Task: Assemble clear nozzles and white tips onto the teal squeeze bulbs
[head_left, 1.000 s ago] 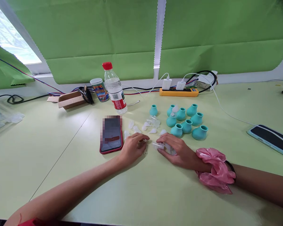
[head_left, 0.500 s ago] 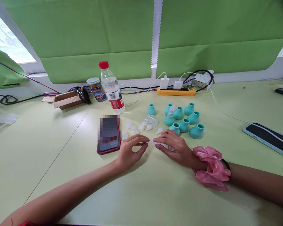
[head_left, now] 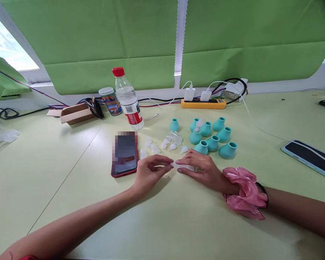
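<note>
My right hand (head_left: 199,167) is closed around a small translucent plastic piece (head_left: 189,167), low over the table. Facing it, my left hand (head_left: 154,168) pinches at the left end of that piece; whatever lies between its fingertips is too small to name. Just behind the hands lie several white pointed nozzle tips (head_left: 172,147) and clear plastic tubes (head_left: 155,148). Several teal rubber bulbs (head_left: 228,150) with round open necks stand beyond my right hand. One teal bulb (head_left: 195,136) has a clear fitting at its mouth. A tiny ring (head_left: 165,176) lies below my left fingertips.
A red-cased phone (head_left: 124,155) lies left of the hands. Behind it stand a water bottle (head_left: 128,103), a printed can (head_left: 110,101) and an open cardboard box (head_left: 79,114). A yellow power strip (head_left: 203,104) feeds a white cable (head_left: 257,126) to a blue-edged phone (head_left: 311,159).
My left fingertips have closed in against the left end of the translucent piece in my right hand. The gap between the hands is smaller. The view has shifted slightly.
</note>
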Motion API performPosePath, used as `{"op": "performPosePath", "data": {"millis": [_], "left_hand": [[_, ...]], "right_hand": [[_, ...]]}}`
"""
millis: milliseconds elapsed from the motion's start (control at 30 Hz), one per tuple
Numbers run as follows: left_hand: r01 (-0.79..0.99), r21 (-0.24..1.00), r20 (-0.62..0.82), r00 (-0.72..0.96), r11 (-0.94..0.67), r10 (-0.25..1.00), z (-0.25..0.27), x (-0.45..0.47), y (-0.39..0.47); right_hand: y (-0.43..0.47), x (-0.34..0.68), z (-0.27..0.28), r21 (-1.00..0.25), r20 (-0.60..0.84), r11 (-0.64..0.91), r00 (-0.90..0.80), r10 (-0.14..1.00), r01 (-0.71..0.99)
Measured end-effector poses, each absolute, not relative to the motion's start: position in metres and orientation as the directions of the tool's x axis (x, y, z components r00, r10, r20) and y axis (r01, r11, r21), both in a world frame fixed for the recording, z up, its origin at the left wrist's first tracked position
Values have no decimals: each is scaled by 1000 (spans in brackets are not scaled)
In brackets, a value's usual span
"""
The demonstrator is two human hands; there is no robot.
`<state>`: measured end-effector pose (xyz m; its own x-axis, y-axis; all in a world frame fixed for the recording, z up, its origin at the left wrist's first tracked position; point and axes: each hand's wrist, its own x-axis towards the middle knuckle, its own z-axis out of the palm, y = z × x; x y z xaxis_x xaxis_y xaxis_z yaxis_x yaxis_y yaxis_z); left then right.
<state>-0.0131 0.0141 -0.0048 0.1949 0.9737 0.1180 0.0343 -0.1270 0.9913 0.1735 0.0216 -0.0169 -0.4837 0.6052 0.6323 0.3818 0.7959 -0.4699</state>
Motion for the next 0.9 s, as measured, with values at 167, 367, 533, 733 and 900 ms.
{"op": "performPosePath", "data": {"millis": [167, 367, 533, 733, 900], "left_hand": [[41, 992, 105, 211, -116, 972, -5, -13, 13], [124, 972, 171, 220, -202, 960, -5, -12, 12], [161, 946, 248, 201, -282, 948, -5, -11, 11], [208, 897, 349, 208, -390, 914, -7, -11, 9], [256, 802, 483, 255, -540, 838, -8, -10, 8]], "right_hand": [[21, 174, -17, -484, 617, 778, -473, 629, 402], [20, 173, -19, -480, 633, 764, -433, 642, 432], [18, 170, -17, -525, 607, 716, -388, 694, 460], [17, 170, -17, -574, 574, 675, -359, 735, 464], [18, 170, -17, -622, 538, 644, -355, 764, 444]]}}
